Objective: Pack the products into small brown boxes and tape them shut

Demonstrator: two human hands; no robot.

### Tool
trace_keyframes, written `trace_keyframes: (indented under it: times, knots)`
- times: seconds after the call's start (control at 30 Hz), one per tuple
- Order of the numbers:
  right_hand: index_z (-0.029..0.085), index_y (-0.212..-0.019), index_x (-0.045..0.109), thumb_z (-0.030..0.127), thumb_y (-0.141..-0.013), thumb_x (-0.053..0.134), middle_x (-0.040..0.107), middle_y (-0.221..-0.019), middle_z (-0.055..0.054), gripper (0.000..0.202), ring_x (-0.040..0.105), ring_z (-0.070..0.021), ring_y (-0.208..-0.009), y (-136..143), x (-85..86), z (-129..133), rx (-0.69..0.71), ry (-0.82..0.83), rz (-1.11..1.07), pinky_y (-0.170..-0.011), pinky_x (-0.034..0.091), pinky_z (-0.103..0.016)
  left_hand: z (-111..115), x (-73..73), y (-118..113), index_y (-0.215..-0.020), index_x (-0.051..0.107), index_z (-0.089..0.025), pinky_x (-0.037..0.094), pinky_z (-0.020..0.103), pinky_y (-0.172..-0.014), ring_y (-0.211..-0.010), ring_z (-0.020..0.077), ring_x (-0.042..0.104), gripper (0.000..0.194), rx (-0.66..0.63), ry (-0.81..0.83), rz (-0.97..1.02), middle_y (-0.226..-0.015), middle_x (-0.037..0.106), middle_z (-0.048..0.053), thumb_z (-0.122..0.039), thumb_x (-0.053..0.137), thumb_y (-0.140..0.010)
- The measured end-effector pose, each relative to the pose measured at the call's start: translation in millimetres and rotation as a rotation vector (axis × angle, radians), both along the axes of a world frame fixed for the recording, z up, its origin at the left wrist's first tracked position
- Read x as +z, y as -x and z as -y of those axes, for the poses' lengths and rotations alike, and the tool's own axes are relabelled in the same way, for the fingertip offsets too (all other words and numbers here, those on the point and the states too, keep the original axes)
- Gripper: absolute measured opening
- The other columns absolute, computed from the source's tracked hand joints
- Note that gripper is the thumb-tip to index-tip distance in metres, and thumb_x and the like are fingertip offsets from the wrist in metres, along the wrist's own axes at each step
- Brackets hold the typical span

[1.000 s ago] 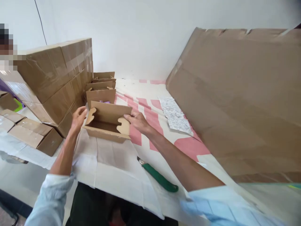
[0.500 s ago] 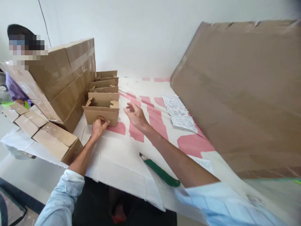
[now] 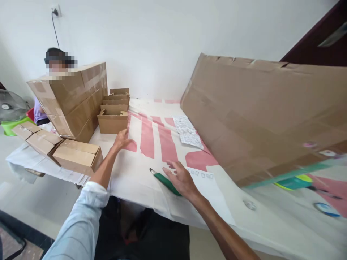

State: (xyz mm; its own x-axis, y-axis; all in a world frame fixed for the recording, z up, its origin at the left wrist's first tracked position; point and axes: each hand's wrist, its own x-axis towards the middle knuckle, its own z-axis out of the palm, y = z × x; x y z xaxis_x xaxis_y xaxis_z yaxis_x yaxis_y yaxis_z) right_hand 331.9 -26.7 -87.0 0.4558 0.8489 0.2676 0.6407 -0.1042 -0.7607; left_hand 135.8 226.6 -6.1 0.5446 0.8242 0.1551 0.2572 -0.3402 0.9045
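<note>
My left hand (image 3: 121, 141) has its thumb and fingers apart, close to the lower right corner of the nearest open cardboard box (image 3: 112, 124); whether its fingertips touch the box I cannot tell. That box stands with its flaps up, at the front of a row of similar open boxes (image 3: 119, 92). Over the table's near part, my right hand (image 3: 179, 177) is open and holds nothing. Beside and partly beneath it lies a green-handled utility knife (image 3: 166, 182), its blade end pointing away to the left. White paper (image 3: 210, 193) lies under my right wrist.
Closed cartons (image 3: 78, 155) line the table's left edge, with large taped cartons (image 3: 73, 97) stacked behind them. A person sits beyond the stack. A big cardboard sheet (image 3: 244, 119) leans on the right. A patterned paper (image 3: 187, 130) lies on the pink-and-white cloth (image 3: 148, 137).
My left hand has come off the front face of the nearest box to its right corner. My right hand has moved from beside the boxes back toward the knife. The view has swung right.
</note>
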Motion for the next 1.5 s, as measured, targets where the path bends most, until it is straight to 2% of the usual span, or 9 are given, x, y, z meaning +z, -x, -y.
trace_keyframes:
  times: [0.17,0.37,0.47,0.6,0.9,1.03,1.17,1.33,1.5]
  knots:
    - [0.023,-0.12,0.072,0.059,-0.09,0.058,0.075,-0.121,-0.019,0.049,0.069,-0.0392,-0.117,-4.2,-35.2,19.2,-0.008,0.114,0.224,-0.102,0.056,-0.053,50.2,49.4,87.4,-0.155,0.059,-0.032,0.035,0.05,-0.132,-0.16,0.0407,0.041,0.108,-0.409,-0.303,-0.182,-0.167,0.053,0.01,-0.042,0.103,-0.057]
    - [0.02,-0.121,0.074,0.045,-0.092,0.057,0.074,-0.116,-0.017,0.042,0.068,-0.0361,-0.111,4.6,-53.2,35.0,-0.022,0.221,0.371,-0.098,0.054,-0.047,2.4,99.2,220.0,-0.14,0.069,-0.03,0.048,0.053,-0.115,-0.142,0.0474,0.059,0.108,-0.279,-0.447,-0.693,-0.151,0.066,0.014,-0.037,0.103,-0.038]
    - [0.018,-0.118,0.075,0.038,-0.093,0.059,0.074,-0.115,-0.016,0.036,0.067,-0.0335,-0.109,9.3,-52.6,34.3,-0.058,0.237,0.412,-0.098,0.052,-0.043,-10.2,102.1,239.0,-0.15,0.058,-0.028,0.045,0.058,-0.116,-0.149,0.0482,0.05,0.109,-0.263,-0.506,-1.016,-0.163,0.054,0.018,-0.036,0.097,-0.048]
    - [0.016,-0.114,0.076,0.032,-0.094,0.061,0.074,-0.111,-0.016,0.029,0.066,-0.0309,-0.107,14.8,-48.6,30.9,-0.077,0.26,0.444,-0.097,0.049,-0.04,4.5,102.9,226.0,-0.164,0.041,-0.028,0.039,0.061,-0.119,-0.15,0.0441,0.048,0.106,-0.282,-0.548,-1.152,-0.168,0.045,0.018,-0.034,0.085,-0.068]
    - [0.017,-0.113,0.076,0.033,-0.099,0.059,0.074,-0.112,-0.014,0.028,0.064,-0.0282,-0.103,10.3,-54.7,34.5,-0.059,0.279,0.468,-0.093,0.047,-0.037,102.4,61.7,152.0,-0.163,0.047,-0.026,0.031,0.066,-0.124,-0.149,0.0466,0.051,0.105,-0.397,-0.584,-0.605,-0.162,0.053,0.021,-0.053,0.094,-0.073]
    - [0.014,-0.119,0.075,0.032,-0.101,0.057,0.073,-0.114,-0.016,0.032,0.063,-0.0283,-0.106,6.4,-57.4,37.5,-0.039,0.31,0.48,-0.095,0.047,-0.037,95.2,49.2,197.2,-0.172,0.032,-0.032,0.029,0.063,-0.13,-0.164,0.0446,0.033,0.125,-0.3,-0.37,-0.194,-0.176,0.038,0.018,-0.062,0.096,-0.069]
    - [0.014,-0.12,0.075,0.034,-0.101,0.057,0.071,-0.113,-0.016,0.033,0.062,-0.0292,-0.106,7.0,-58.5,38.3,-0.036,0.314,0.518,-0.095,0.046,-0.038,78.3,15.3,230.2,-0.176,0.017,-0.031,0.033,0.069,-0.125,-0.167,0.0479,0.025,0.144,-0.331,0.016,-0.103,-0.18,0.028,0.024,-0.056,0.1,-0.061]
    - [0.016,-0.118,0.074,0.034,-0.099,0.057,0.07,-0.109,-0.014,0.031,0.061,-0.0281,-0.103,7.0,-61.7,40.6,-0.028,0.277,0.511,-0.094,0.046,-0.038,86.0,-27.4,198.1,-0.173,0.032,-0.027,0.038,0.057,-0.127,-0.164,0.0458,0.032,0.143,-0.409,0.262,0.109,-0.176,0.039,0.017,-0.046,0.101,-0.049]
    - [0.018,-0.111,0.073,0.032,-0.097,0.054,0.07,-0.105,-0.013,0.027,0.06,-0.0274,-0.099,4.1,-63.0,45.3,-0.007,0.234,0.489,-0.094,0.046,-0.039,108.6,-37.8,179.5,-0.171,0.035,-0.026,0.038,0.058,-0.127,-0.161,0.0437,0.038,0.135,-0.335,0.178,0.205,-0.171,0.046,0.016,-0.044,0.098,-0.053]
